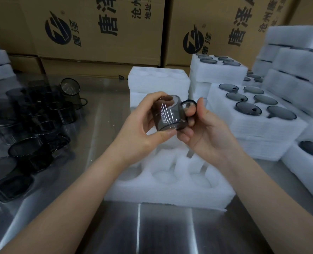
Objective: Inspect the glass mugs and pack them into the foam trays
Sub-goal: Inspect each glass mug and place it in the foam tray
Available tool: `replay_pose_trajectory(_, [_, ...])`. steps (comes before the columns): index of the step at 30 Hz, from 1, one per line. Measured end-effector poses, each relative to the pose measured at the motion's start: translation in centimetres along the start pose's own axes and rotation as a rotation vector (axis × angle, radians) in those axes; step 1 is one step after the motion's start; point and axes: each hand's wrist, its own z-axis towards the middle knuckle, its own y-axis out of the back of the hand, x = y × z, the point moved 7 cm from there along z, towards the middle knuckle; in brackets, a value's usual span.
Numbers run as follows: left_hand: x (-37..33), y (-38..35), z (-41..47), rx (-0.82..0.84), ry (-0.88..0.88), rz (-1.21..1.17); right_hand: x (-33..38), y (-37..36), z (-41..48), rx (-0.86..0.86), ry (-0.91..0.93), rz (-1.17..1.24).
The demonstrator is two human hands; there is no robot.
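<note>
I hold one smoky grey glass mug (168, 114) in both hands above a white foam tray (168, 187) whose round pockets hold nothing. My left hand (144, 129) grips the mug's body, thumb on the lower rim and fingers curled over the top. My right hand (203, 129) pinches the handle side, with fingers wrapped at the dark handle. The mug is tilted, its handle pointing right. Several more dark glass mugs (33, 125) stand and lie in a cluster on the left of the metal table.
Filled foam trays (256, 114) with mugs seated in them are stacked at the right. A stack of foam trays (159, 79) stands behind my hands. Large printed cardboard boxes (100, 30) line the back. The steel tabletop (152, 231) shows in front.
</note>
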Motion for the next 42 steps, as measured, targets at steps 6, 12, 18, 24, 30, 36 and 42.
replay_pose_trajectory(6, [0.0,-0.5,-0.2,0.071,-0.047,0.17,-0.5,1.0,0.0,-0.158,-0.115,-0.049])
replay_pose_trajectory(12, [0.3,0.1,0.1,0.065,0.012,0.076,-0.1,1.6,0.0,-0.23,-0.032,-0.204])
replay_pose_trajectory(18, [0.7,0.5,0.2,0.095,0.064,0.126,0.3,1.2,-0.2,-0.177,0.07,-0.411])
replay_pose_trajectory(24, [2.0,4.3,0.3,-0.133,0.198,0.071,0.3,1.9,-0.4,-0.277,0.055,-0.336])
replay_pose_trajectory(30, [7.5,8.2,-1.5,-0.419,0.536,0.054,-0.3,0.9,-0.4,-0.186,0.008,-0.443])
replay_pose_trajectory(36, [8.9,7.9,-2.1,-0.424,0.614,0.043,0.1,0.8,-0.3,-0.223,0.011,-0.522])
replay_pose_trajectory(42, [8.6,7.7,-2.3,-0.518,0.591,-0.034,0.6,-2.9,0.9,-0.185,-0.038,-0.841])
